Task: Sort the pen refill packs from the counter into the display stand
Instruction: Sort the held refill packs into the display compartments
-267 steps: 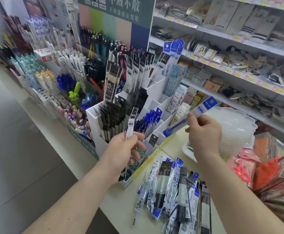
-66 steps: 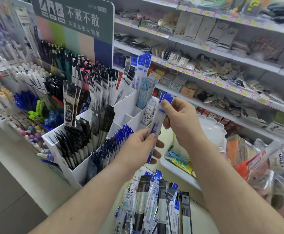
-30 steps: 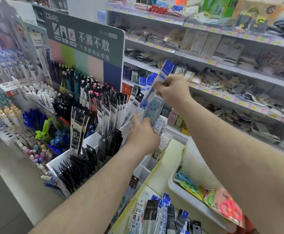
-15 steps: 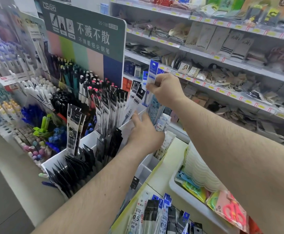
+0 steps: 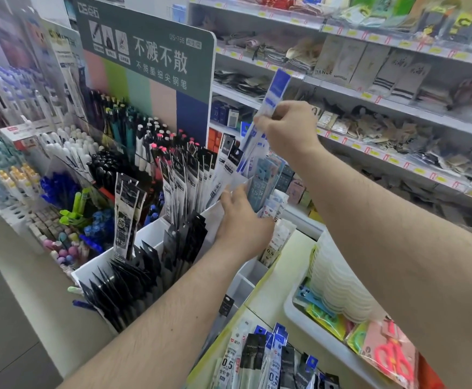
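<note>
Long blue-and-clear plastic pen refill pack (image 5: 260, 127) going into the back of the white tiered display stand (image 5: 150, 234).

The right hand (image 5: 288, 130) pinches the pack near mid-length, its lower end dipping among upright packs; the left hand (image 5: 243, 220), fingers fairly straight, presses those packs aside. The pack looks light, thin, bendy and slick, so a hold near the stiffer header card seems best. More packs (image 5: 260, 360) lie on the pale bench (image 5: 274, 293).

At eleven o'clock we read "不溅不散" in large white characters on the green header sign (image 5: 145, 49), with "DS-758" at its top right. At six o'clock, the refill packs on the counter (image 5: 257, 363) carry "0.5". A black-and-white pack in the display stand (image 5: 126, 217), at nine o'clock, shows "0125".
</note>
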The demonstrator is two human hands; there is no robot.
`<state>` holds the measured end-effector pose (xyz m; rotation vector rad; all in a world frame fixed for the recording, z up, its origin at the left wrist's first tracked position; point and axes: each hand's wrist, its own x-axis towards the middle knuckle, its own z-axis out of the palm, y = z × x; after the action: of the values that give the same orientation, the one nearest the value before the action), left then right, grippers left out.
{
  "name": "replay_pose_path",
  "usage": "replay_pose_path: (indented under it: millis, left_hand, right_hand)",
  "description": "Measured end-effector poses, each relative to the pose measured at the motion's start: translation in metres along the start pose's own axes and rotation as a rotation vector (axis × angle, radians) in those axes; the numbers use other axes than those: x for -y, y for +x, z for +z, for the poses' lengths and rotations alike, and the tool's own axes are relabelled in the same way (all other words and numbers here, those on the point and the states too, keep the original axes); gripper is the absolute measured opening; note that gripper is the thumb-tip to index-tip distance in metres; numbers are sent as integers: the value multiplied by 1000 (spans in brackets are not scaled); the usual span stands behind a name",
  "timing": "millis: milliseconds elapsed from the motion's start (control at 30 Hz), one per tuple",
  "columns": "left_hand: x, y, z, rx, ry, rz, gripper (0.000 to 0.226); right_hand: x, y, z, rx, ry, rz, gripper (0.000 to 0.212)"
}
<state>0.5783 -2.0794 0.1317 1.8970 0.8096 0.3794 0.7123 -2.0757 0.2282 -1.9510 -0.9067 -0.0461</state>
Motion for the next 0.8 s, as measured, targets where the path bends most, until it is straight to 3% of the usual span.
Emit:
replay_pose_path:
  millis: [267, 333, 500, 667, 767, 800]
  left_hand:
    - [3, -3, -1, 8, -77, 19, 79]
    - [3, -4, -2, 21, -60, 28, 79]
    - [6, -12, -6, 35, 22, 67, 73]
    - [21, -38, -1, 57, 27, 216, 65]
    - [34, -61, 9, 97, 82, 257, 68]
    - [39, -69, 14, 111, 106, 269, 68]
  right_hand:
    - [9, -15, 19, 454, -375, 137, 9]
    - [12, -16, 21, 494, -413, 164, 10]
    - [12, -20, 13, 236, -246, 204, 27]
    - [-6, -83, 5, -154, 40, 251, 25]
    - [-28, -133, 7, -158, 182, 323, 6]
    - [-35, -149, 6, -149, 196, 332, 9]
